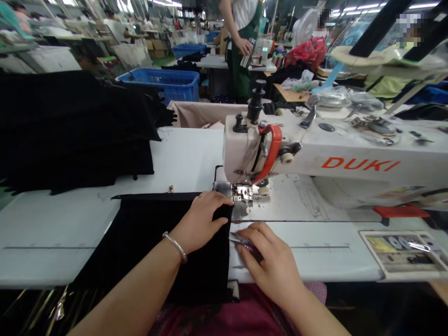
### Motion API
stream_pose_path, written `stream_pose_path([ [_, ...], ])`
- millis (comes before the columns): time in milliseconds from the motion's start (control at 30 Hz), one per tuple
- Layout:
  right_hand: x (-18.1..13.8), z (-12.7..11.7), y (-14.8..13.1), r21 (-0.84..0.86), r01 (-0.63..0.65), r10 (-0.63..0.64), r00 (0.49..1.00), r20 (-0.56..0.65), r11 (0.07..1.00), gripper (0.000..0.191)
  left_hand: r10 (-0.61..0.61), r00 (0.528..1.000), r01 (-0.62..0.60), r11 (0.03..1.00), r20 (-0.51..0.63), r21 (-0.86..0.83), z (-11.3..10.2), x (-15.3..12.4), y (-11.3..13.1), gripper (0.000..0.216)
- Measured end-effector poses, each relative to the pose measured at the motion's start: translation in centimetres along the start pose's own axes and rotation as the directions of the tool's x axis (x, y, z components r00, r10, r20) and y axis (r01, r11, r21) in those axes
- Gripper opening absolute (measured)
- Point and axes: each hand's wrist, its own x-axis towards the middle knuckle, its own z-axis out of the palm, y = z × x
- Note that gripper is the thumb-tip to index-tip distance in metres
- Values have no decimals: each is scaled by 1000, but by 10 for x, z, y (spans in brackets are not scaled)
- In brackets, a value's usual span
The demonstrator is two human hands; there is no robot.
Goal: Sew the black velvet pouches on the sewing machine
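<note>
A piece of black fabric lies on the white sewing table in front of me, its right edge close to the presser foot of a white DUKI sewing machine. My left hand rests on the fabric's upper right corner, fingers curled over the edge and pressing it down. My right hand lies just right of the fabric's edge, closed round small metal thread snips whose tips point at the cloth.
A tall stack of black fabric fills the table's left. Blue baskets stand behind. A person in a green apron stands at a far table. A printed card lies at the right front.
</note>
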Motion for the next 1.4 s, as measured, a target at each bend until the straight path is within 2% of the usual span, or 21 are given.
stream_pose_path([
  [200,1,0,1,-5,12,-12,1000,6,1000,20,15,999,-14,1000,35,-14,-3,-2,0,44],
  [367,1,1,2,-21,0,0,1000,-7,1000,19,67,992,-64,997,107,-38,-7,-8,0,50],
  [633,4,4,-2,-73,-19,19,1000,-10,997,20,60,994,-58,998,87,-24,-4,-11,2,49],
  [733,6,4,-2,-26,-33,33,999,-33,999,21,67,994,-62,997,83,-55,-5,-11,2,45],
  [867,8,2,-1,95,-42,51,994,-93,995,20,86,991,-82,996,104,-41,-3,-9,-1,27],
  [1000,7,0,-1,147,-47,66,990,-127,988,18,92,993,-90,995,76,-32,0,-6,-2,9],
  [1233,7,2,0,105,-75,85,991,-100,992,19,64,996,-70,992,-57,-109,-8,-4,5,9],
  [1400,13,7,-3,120,-82,90,994,-60,989,18,67,997,-71,990,-36,-126,-10,-3,7,10],
])
